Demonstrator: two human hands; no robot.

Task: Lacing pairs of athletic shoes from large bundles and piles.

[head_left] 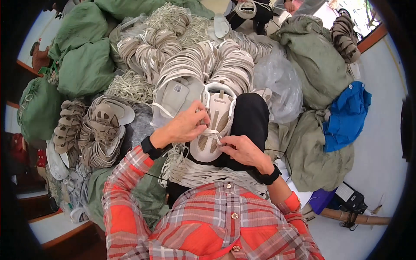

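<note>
Head view: the person sits among heaped shoe parts with a white and beige shoe upper (215,123) lying on the black-trousered knee (251,117). Its long axis runs away from the body, toe end nearest the chest. The left hand (187,125) is closed on the upper's left edge, fingers curled over the lacing area. The right hand (242,149) sits at the toe end, fingertips pinching a white lace (213,135) just beside the lower eyelets (whether the lace is already threaded I cannot tell). Both hands touch the upper; the right is nearer the lace. A bundle of white laces (195,171) lies across the lap directly under the hands. Stacks of matching uppers (208,65) fan out beyond, with green sacks (84,65) at left and a blue cloth (346,115) at right.
</note>
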